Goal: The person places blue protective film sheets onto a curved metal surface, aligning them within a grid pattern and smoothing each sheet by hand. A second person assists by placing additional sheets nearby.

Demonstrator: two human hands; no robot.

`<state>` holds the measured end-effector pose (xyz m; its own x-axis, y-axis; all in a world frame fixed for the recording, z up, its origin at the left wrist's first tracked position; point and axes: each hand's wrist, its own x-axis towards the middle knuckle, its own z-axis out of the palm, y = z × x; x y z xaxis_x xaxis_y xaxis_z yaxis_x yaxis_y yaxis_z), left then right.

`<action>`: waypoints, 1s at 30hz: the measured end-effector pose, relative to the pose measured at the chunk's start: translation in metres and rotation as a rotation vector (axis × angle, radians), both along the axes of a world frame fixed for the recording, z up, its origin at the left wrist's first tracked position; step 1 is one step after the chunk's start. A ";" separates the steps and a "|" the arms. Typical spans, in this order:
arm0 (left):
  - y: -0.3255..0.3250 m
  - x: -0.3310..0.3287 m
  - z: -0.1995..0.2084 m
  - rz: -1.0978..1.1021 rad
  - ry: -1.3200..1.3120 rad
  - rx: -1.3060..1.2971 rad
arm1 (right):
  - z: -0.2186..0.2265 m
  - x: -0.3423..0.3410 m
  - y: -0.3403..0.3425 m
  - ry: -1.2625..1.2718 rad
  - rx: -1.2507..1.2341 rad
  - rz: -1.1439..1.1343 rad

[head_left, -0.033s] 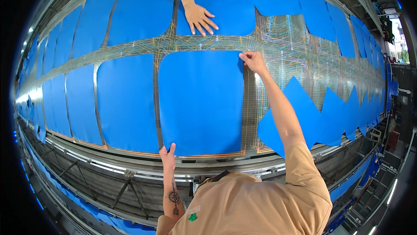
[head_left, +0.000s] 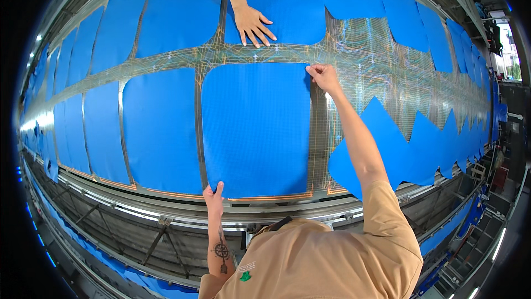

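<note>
A blue sheet (head_left: 257, 130) with rounded corners on its left side lies on the long, line-marked table in front of me. My left hand (head_left: 214, 199) pinches its near left corner, thumb on top and fingers underneath. At the far right corner, my right hand (head_left: 326, 79) pinches the same sheet between thumb and fingertips. Just beyond it, a co-worker's hand (head_left: 254, 24) with a white sleeve rests flat, fingers spread, on another blue sheet (head_left: 298, 14).
More blue sheets (head_left: 160, 127) lie side by side to the left. Zigzag-edged blue pieces (head_left: 381, 144) spread to the right. The table's patterned surface (head_left: 359, 66) shows between the rows. A metal rail (head_left: 287, 210) runs along the near edge.
Very little differs. My right hand and the far edge of the sheet have shifted slightly, and the co-worker's hand has moved a touch to the left. My left hand stays put.
</note>
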<state>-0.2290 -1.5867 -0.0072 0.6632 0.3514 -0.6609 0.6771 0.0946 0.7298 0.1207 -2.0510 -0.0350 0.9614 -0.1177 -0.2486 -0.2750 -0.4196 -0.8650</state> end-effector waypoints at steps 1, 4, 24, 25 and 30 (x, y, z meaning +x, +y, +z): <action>0.002 0.003 0.002 -0.031 0.024 0.032 | -0.001 0.000 -0.002 -0.004 -0.026 0.002; 0.000 0.008 0.002 -0.067 0.006 0.090 | -0.005 0.000 -0.005 -0.042 -0.069 -0.043; 0.000 0.009 0.011 -0.006 -0.039 0.061 | -0.020 -0.004 -0.006 -0.070 -0.022 -0.098; 0.001 0.009 0.012 -0.008 -0.042 0.055 | -0.021 -0.003 -0.004 -0.083 -0.022 -0.115; 0.002 0.004 0.001 -0.021 -0.036 0.132 | -0.012 -0.001 0.004 -0.050 -0.024 -0.118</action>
